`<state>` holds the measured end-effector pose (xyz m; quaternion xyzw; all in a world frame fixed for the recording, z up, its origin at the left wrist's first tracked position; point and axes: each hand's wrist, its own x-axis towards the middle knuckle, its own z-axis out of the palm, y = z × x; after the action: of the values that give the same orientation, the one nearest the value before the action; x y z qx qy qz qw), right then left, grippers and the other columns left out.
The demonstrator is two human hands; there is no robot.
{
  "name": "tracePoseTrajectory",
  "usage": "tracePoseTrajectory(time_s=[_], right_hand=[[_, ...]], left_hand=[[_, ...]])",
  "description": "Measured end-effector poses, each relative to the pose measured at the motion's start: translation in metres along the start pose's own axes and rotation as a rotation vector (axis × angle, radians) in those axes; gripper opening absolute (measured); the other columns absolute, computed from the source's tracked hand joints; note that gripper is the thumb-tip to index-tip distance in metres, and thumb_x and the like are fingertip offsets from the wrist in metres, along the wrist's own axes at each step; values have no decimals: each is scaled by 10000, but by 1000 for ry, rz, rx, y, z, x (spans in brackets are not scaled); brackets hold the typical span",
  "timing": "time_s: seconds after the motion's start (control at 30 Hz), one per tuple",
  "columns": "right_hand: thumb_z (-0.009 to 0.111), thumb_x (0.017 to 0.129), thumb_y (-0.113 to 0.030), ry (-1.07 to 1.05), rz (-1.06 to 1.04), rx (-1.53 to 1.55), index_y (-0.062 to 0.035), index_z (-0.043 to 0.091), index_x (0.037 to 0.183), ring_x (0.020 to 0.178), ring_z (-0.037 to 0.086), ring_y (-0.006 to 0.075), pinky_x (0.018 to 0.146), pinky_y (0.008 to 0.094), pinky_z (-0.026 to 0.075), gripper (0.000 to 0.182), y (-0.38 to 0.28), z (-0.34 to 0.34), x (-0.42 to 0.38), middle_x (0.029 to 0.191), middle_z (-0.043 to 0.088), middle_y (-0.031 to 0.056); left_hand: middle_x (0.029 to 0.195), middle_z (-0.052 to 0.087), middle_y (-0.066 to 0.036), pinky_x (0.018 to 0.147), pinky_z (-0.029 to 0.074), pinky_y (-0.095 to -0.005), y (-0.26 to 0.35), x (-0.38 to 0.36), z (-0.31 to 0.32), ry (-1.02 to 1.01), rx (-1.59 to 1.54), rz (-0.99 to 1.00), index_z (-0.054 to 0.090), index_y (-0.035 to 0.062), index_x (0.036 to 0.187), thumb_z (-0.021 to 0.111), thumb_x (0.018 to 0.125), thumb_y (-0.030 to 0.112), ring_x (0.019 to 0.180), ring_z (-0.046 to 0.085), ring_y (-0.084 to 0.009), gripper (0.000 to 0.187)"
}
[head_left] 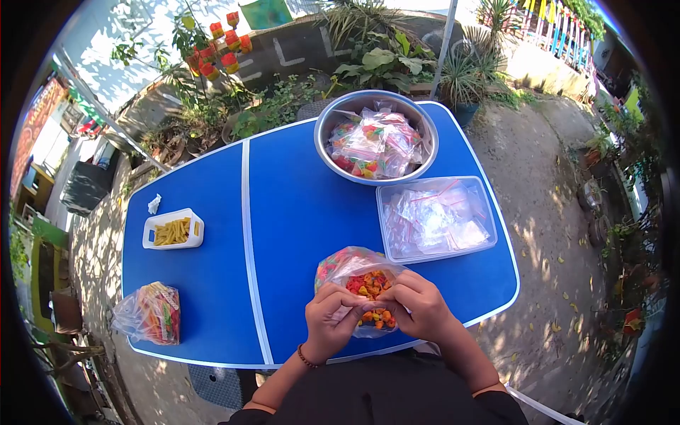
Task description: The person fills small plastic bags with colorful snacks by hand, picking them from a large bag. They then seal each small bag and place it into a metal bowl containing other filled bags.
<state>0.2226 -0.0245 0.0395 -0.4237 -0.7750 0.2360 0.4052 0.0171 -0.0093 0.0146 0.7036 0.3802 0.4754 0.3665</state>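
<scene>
My left hand [333, 321] and my right hand [419, 304] meet above a clear plastic bag [331, 268] at the table's near edge. Small red, orange and yellow pieces [368, 285] fill the bag, which stands with its mouth open. Both hands are closed, thumbs and fingertips pinched close together. Something thin and pale shows at the fingertips, too small to make out. Beyond my right hand is a see-through plastic tub [489, 244] with many small clear zip bags [435, 212] inside.
A steel basin [323, 152] at the far side holds packed zip bags of colourful pieces [379, 145]. On the left of the blue table [297, 205] are a white basket [197, 237] of yellow sticks, crumpled white tissue [154, 204] and a plastic bag [152, 312] with pink and yellow contents.
</scene>
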Motion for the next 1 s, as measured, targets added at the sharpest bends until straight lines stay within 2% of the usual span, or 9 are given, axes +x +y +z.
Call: tracePoseTrajectory(time_s=[0.17, 0.27, 0.37, 0.47, 0.67, 0.77, 1.0], right_hand=[[769, 802, -76, 99, 59, 34, -43, 701, 948, 874, 658, 299, 757, 365, 547, 165, -15, -3, 10, 915, 664, 113], [771, 800, -86, -51, 62, 33, -56, 712, 954, 889, 677, 298, 774, 365, 558, 168, -6, -3, 4, 944, 688, 113], [767, 802, -74, -44, 87, 57, -49, 713, 938, 848, 683, 285, 754, 368, 560, 148, 2, 5, -4, 936, 688, 115], [761, 806, -57, 1, 85, 85, -33, 709, 929, 815, 685, 283, 724, 358, 562, 136, -4, -1, 0, 929, 686, 124], [744, 810, -18, 48, 98, 91, -8, 704, 942, 784, 689, 277, 680, 344, 561, 138, -1, -15, 9, 902, 679, 128], [740, 808, -5, 24, 154, 107, -3, 701, 953, 760, 692, 258, 657, 332, 558, 151, -3, -30, 24, 901, 675, 124], [733, 823, 6, 85, 98, 96, 6, 698, 955, 738, 687, 236, 635, 317, 552, 136, 30, -47, 71, 884, 664, 114]], left_hand=[[857, 667, -67, 724, 481, -260, -6, -4, -5, -6, -220, -99, 728, 16, 859, 807, 819, 37, 809, 611, -131, 91], [904, 656, -71, 732, 472, -252, -9, -5, -6, -17, -316, -115, 721, 7, 888, 798, 827, 17, 834, 602, -123, 98], [934, 658, -74, 737, 467, -245, -5, -3, -7, -9, -326, -119, 719, 7, 915, 803, 818, 6, 844, 598, -115, 128], [964, 708, -82, 684, 481, -239, -10, 1, -6, 29, -281, -40, 736, 33, 975, 836, 812, 70, 809, 639, -114, 194], [1134, 628, -109, 710, 461, -231, -15, 12, -1, 31, -340, -17, 670, -7, 1178, 826, 815, 48, 852, 624, -102, 399], [1167, 614, -111, 720, 460, -231, -13, 25, -2, 81, -383, -73, 657, -7, 1219, 811, 826, 39, 855, 621, -104, 425], [1181, 607, -121, 738, 459, -236, -32, 37, 1, 42, -406, -153, 657, -8, 1222, 786, 855, 56, 852, 618, -108, 395]])
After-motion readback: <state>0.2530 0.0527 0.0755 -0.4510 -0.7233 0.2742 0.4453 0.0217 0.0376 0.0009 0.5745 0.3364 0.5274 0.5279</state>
